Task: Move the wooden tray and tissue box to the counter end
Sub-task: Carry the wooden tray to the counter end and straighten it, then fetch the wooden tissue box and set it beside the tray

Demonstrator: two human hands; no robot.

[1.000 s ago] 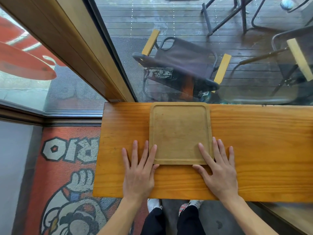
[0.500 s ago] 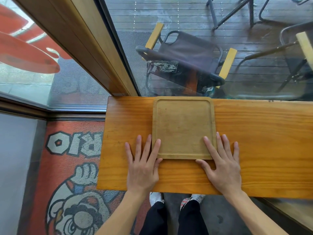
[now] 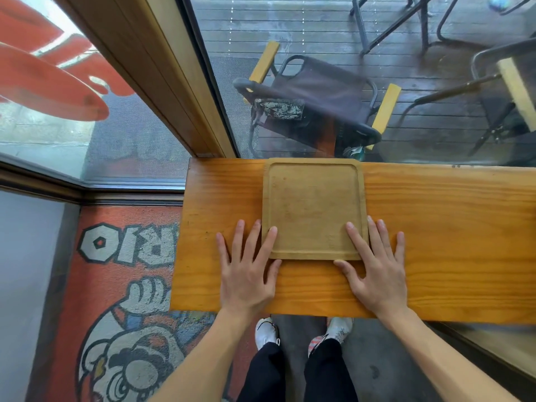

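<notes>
A square wooden tray point(image 3: 313, 204) with rounded corners lies flat on the orange wooden counter point(image 3: 441, 227), its far edge against the window. My left hand point(image 3: 248, 271) lies flat at the tray's near left corner, index finger resting on the tray's rim. My right hand point(image 3: 374, 268) lies flat at the near right corner, index finger on the rim, thumb at the near edge. Both hands have fingers spread and grip nothing. No tissue box is in view.
The counter's left end point(image 3: 181, 236) stops a short way left of the tray; beyond it is a printed floor mat point(image 3: 116, 285). A glass window point(image 3: 348, 82) and wooden frame point(image 3: 162, 82) stand behind the counter. My shoes point(image 3: 266, 332) show below the near edge.
The hands and tray keep the same relation. My fingers have slid a little further onto the tray's near corners; the view shifted slightly.
</notes>
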